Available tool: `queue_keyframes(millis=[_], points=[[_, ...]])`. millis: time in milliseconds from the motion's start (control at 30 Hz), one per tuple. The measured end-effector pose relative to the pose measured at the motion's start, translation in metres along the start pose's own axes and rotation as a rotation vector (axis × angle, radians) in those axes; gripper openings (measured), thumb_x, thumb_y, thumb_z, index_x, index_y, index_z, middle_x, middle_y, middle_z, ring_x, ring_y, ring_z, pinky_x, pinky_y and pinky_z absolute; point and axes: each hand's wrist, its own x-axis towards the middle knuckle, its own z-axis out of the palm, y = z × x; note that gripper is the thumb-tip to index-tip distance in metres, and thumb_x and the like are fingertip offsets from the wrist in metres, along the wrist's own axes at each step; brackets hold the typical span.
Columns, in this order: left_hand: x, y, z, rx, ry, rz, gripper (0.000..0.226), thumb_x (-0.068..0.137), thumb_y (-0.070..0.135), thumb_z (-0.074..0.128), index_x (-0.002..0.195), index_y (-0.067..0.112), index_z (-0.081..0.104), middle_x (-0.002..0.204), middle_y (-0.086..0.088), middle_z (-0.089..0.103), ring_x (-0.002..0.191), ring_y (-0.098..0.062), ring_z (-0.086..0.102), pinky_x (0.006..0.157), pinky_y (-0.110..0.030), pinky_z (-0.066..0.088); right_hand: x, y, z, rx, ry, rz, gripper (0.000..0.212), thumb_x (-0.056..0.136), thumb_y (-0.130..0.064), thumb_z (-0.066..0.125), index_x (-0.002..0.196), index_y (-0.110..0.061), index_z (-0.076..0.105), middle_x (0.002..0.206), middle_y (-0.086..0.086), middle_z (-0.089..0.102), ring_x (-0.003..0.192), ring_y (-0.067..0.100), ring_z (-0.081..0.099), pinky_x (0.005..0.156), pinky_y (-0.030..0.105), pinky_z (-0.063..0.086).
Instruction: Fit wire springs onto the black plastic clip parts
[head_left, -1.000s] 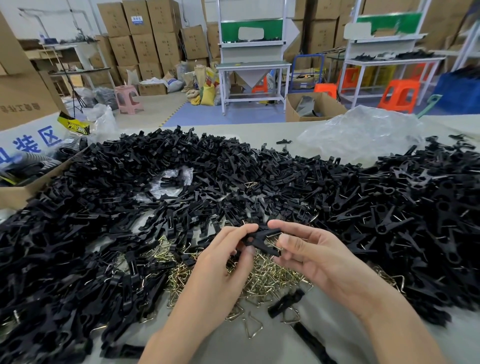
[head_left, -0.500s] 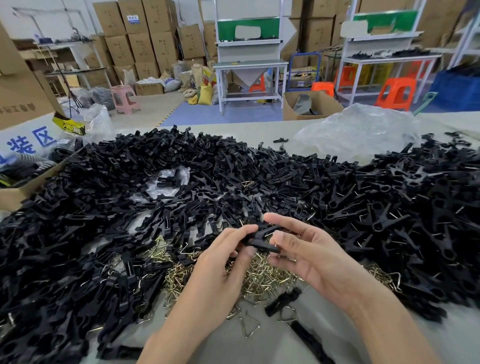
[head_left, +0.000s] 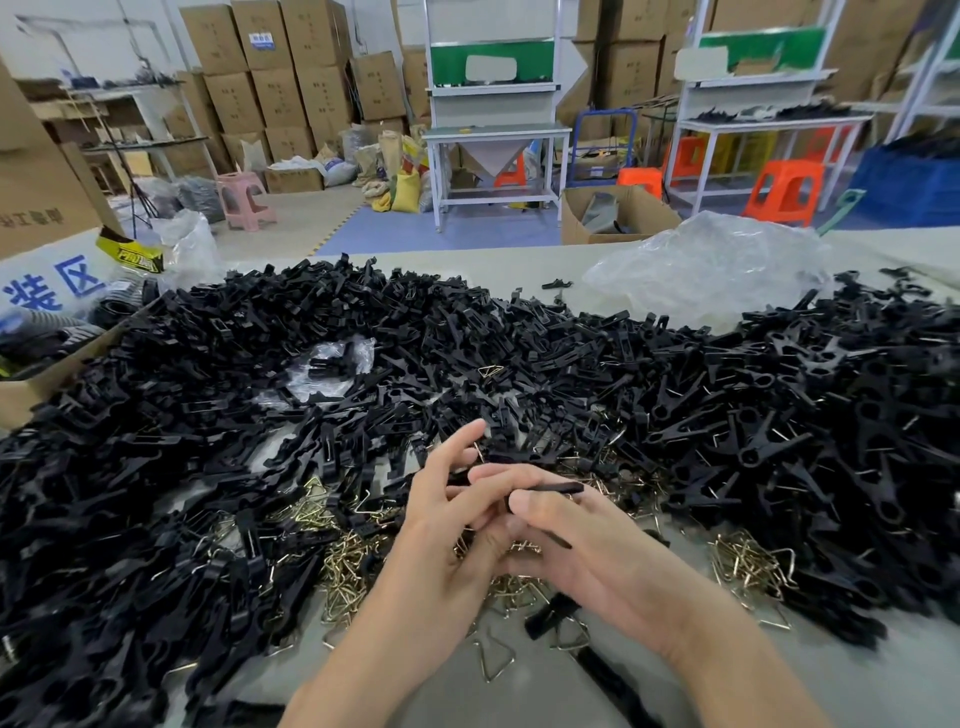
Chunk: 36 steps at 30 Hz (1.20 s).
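We are looking down at a pale table (head_left: 467, 267) that is almost buried. The largest thing on it is a heap of black plastic clip parts (head_left: 519, 343) that runs from the left edge across the middle. It joins a second mound of clips (head_left: 831, 415) on the right, where forked shapes lie with bits of wire showing among them.

Behind that mound sits a crumpled clear plastic bag (head_left: 717, 265). A cardboard box (head_left: 31, 400) stands at the far left edge, touching the heap. A smaller clear bag (head_left: 332, 364) is half sunk in the black parts near the middle.

Nearer to us, brass-coloured wire springs (head_left: 353, 561) lie tangled in a loose pile, partly under the black parts. A smaller cluster of springs (head_left: 748, 561) lies to the right, and a few single triangular springs rest on the bare table just below our wrists.

Our hands meet above the spring pile. The left hand (head_left: 447, 519) has its index finger straight up, with its other fingers and thumb curled in against the right hand. The right hand (head_left: 587, 551) pinches a slim black clip part (head_left: 550, 488) under its thumb, and both hands hold it off the table. We cannot tell whether a spring is seated in it.
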Motion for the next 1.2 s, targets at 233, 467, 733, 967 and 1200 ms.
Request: queue_keyframes(millis=[233, 467, 733, 967, 1200], points=[[-0.003, -0.005, -0.003, -0.03, -0.072, -0.055, 0.057, 0.099, 0.011, 0.057, 0.131, 0.057, 0.055, 0.154, 0.029, 0.028, 0.146, -0.003, 0.029, 0.11, -0.019, 0.037, 0.002, 0.005, 0.004, 0.027, 0.071, 0.011, 0.027, 0.092, -0.013, 0.066, 0.118, -0.014, 0.073, 0.096, 0.012, 0.071, 0.095, 0.022, 0.068, 0.089, 0.034, 0.056], [-0.004, 0.008, -0.003, -0.189, -0.032, -0.095, 0.068, 0.092, 0.014, 0.054, 0.145, 0.053, 0.037, 0.143, 0.023, 0.047, 0.134, -0.005, 0.047, 0.104, -0.016, 0.041, 0.009, 0.01, 0.004, -0.025, 0.264, -0.047, 0.015, 0.076, -0.02, 0.082, 0.089, -0.022, 0.077, 0.093, 0.009, 0.077, 0.08, 0.018, 0.073, 0.082, 0.032, 0.056], [-0.007, 0.006, 0.002, -0.07, -0.084, -0.09, 0.071, 0.083, 0.025, 0.048, 0.146, 0.053, 0.033, 0.135, 0.02, 0.052, 0.12, -0.015, 0.054, 0.092, -0.03, 0.049, 0.009, 0.014, -0.004, -0.228, 0.321, -0.108, 0.029, 0.075, -0.038, 0.085, 0.098, -0.021, 0.077, 0.088, 0.009, 0.078, 0.087, 0.026, 0.074, 0.087, 0.033, 0.058], [-0.007, 0.0, 0.004, -0.039, -0.072, -0.102, 0.069, 0.086, 0.031, 0.05, 0.147, 0.057, 0.03, 0.136, 0.023, 0.052, 0.098, -0.017, 0.064, 0.083, -0.046, 0.056, 0.008, 0.012, -0.004, -0.243, 0.303, -0.104, 0.024, 0.083, -0.039, 0.078, 0.1, -0.022, 0.077, 0.079, 0.001, 0.074, 0.079, 0.019, 0.073, 0.078, 0.023, 0.056], [-0.006, -0.004, 0.004, 0.056, -0.007, -0.062, 0.062, 0.09, 0.035, 0.045, 0.146, 0.057, 0.028, 0.131, 0.027, 0.051, 0.123, -0.005, 0.052, 0.085, -0.017, 0.05, 0.005, 0.004, -0.012, -0.173, 0.399, -0.122, 0.044, 0.082, -0.063, 0.07, 0.069, -0.021, 0.061, 0.06, -0.002, 0.051, 0.054, 0.017, 0.054, 0.06, 0.025, 0.051]])
